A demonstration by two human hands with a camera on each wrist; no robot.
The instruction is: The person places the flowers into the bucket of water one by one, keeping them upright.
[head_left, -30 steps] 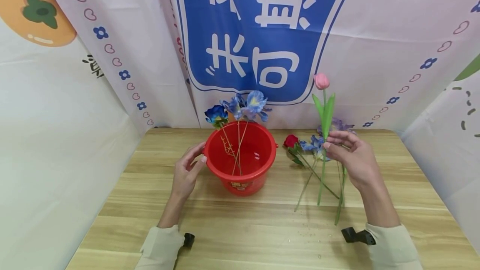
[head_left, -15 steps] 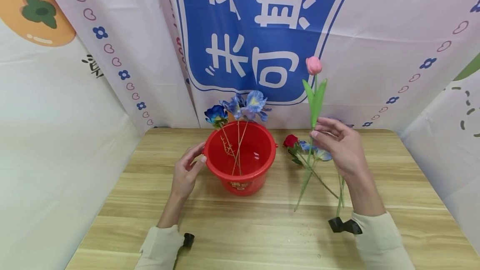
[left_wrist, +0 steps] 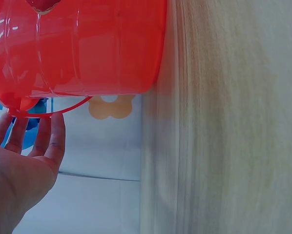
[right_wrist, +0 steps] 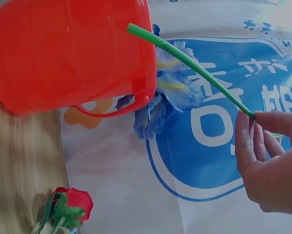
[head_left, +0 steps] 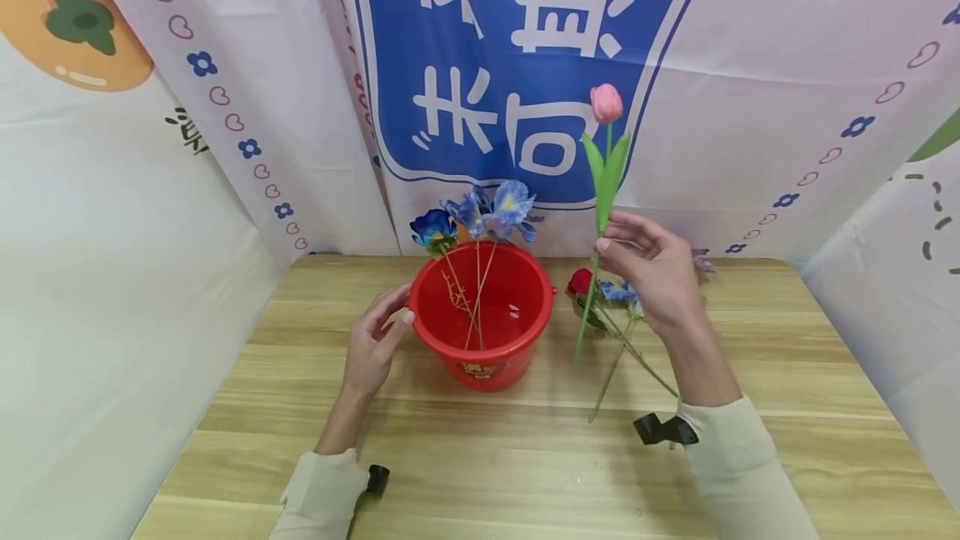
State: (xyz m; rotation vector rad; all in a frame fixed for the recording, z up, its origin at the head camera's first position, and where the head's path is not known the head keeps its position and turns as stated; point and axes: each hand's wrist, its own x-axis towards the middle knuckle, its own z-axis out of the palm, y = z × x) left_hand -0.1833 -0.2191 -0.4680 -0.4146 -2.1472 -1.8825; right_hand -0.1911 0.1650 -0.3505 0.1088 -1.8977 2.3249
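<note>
A pink tulip (head_left: 607, 103) with green leaves stands nearly upright in my right hand (head_left: 660, 269), whose thumb and fingers pinch its stem. In the right wrist view the green stem (right_wrist: 204, 73) slants from the fingertips across the bucket's side. The red bucket (head_left: 491, 367) holds a blue rose (head_left: 433, 228) and light blue irises (head_left: 498, 211), which lean against its far rim. My left hand (head_left: 372, 348) touches the bucket's left side with nearly straight fingers, beside the rim and handle (left_wrist: 73, 108).
Right of the bucket, a red rose (head_left: 581, 282) and a blue iris (head_left: 618, 292) lie on the wooden table (head_left: 480, 473), stems crossing. A purple petal (head_left: 702, 260) shows behind my right hand. A printed cloth (head_left: 750, 107) hangs behind the table.
My right hand has moved left and upward with the tulip, bringing it nearer the bucket and off the other flowers. The left hand and bucket have stayed put.
</note>
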